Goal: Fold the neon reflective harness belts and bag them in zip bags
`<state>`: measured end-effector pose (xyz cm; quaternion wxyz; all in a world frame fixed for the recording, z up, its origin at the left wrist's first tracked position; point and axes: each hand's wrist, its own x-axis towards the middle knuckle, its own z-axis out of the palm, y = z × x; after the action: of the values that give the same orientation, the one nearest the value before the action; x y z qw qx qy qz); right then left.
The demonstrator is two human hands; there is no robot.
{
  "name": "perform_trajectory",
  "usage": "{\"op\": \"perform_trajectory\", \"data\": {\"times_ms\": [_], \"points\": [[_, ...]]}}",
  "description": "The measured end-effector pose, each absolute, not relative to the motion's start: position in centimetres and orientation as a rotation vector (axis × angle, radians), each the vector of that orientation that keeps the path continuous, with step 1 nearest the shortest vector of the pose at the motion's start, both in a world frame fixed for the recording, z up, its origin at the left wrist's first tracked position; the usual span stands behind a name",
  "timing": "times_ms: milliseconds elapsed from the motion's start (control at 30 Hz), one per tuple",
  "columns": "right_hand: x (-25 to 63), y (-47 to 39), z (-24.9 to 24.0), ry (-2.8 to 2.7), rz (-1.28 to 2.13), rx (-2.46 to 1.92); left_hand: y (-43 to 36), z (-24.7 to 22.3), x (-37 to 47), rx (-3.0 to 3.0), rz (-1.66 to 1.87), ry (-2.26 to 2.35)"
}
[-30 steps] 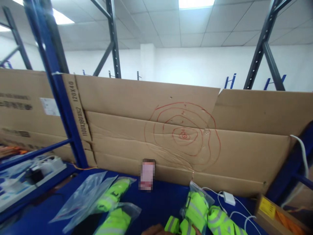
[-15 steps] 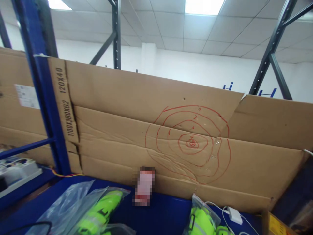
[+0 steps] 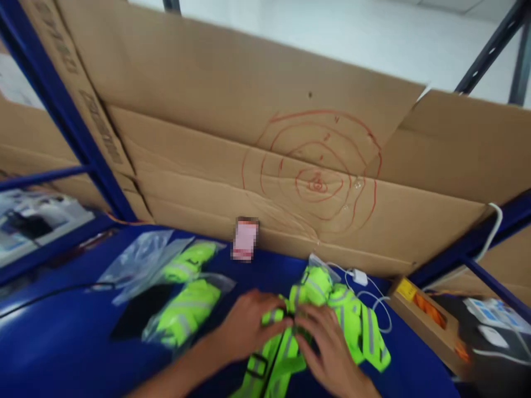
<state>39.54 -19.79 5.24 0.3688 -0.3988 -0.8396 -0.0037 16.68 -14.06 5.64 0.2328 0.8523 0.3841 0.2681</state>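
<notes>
My left hand (image 3: 249,325) is closed on part of a neon yellow-green reflective strap harness (image 3: 286,354), thumb and fingers pinching it. Facing it, my right hand (image 3: 326,342) has its bent fingers on the same harness, close to the left fingertips. Its grey-striped straps hang down towards me, with a black buckle (image 3: 257,365) on one of them. What lies right between the fingertips is blurred and partly hidden. Beyond and right of my hands, more reflective straps (image 3: 352,320) lie loose on the blue table (image 3: 224,376), by a bagged yellow-green bundle (image 3: 317,282).
Two bagged yellow-green bundles (image 3: 188,309) and clear plastic bags (image 3: 136,257) lie at left. A blurred-out upright phone-like object (image 3: 245,239) leans against the cardboard wall (image 3: 199,160). At right are a white charger (image 3: 359,277) with cables and an open cardboard box (image 3: 431,320).
My view has tilted down, so more of the table shows. Both hands, out of view before, now appear at the bottom centre on the harness.
</notes>
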Motion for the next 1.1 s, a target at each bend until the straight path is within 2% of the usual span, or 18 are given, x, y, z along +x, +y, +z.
{"op": "perform_trajectory", "data": {"times_ms": [167, 300, 367, 567, 733, 867, 1100], "points": [[40.5, -15.4, 11.3, -2.273, 0.271, -1.219, -10.3, 12.5, 16.0, 2.318, 0.677, 1.073], [40.7, -12.7, 14.0, -2.404, 0.433, -1.197, -8.0, 14.2, 15.8, 2.176, 0.799, 1.033], [40.3, -11.8, 14.3, -2.347, 0.473, -1.259, -7.5, 14.3, 15.7, 2.098, 0.828, 1.039], [38.8, -10.3, 13.9, -2.206, 0.399, -1.3, -6.2, 13.4, 15.2, 1.908, 0.578, 0.911], [38.4, -10.2, 13.2, -2.236, 0.193, -1.347, -5.4, 11.6, 15.9, 1.855, 0.644, 0.884], [37.9, -10.1, 12.2, -2.376, 0.066, -1.351, -5.8, 10.5, 17.0, 1.931, 0.834, 0.965], [38.1, -10.0, 12.2, -2.532, -0.019, -1.377, -6.4, 10.4, 17.6, 2.158, 0.913, 0.885]]}}
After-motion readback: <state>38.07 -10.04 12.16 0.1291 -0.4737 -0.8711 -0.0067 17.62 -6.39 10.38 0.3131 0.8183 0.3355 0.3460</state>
